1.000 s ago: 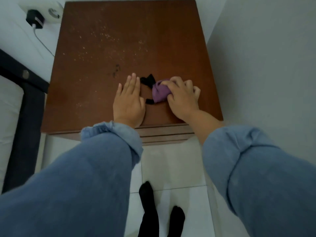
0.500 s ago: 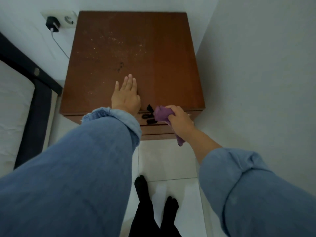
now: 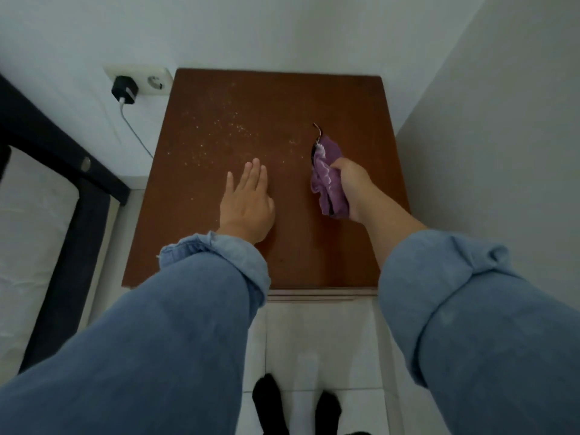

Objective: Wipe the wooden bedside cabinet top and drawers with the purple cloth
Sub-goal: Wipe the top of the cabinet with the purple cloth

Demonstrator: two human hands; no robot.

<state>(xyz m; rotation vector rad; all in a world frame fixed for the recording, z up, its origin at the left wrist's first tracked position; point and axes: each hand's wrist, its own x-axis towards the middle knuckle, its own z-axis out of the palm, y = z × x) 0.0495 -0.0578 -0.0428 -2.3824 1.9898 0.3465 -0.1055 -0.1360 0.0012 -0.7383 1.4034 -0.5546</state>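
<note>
Gripping the purple cloth (image 3: 328,180) bunched in my right hand (image 3: 353,188), over the right half of the cabinet top (image 3: 282,127). Left hand (image 3: 246,204) rests flat, fingers straight, holding nothing. The pale crumbs (image 3: 219,133) sit around 10 o'clock from the cloth, closer to my left hand, but the cloth's long axis runs 12 to 6, so I'd guess a leftward sweep. Tight corner: walls behind and right, bed (image 3: 28,221) at 9 o'clock.
</note>
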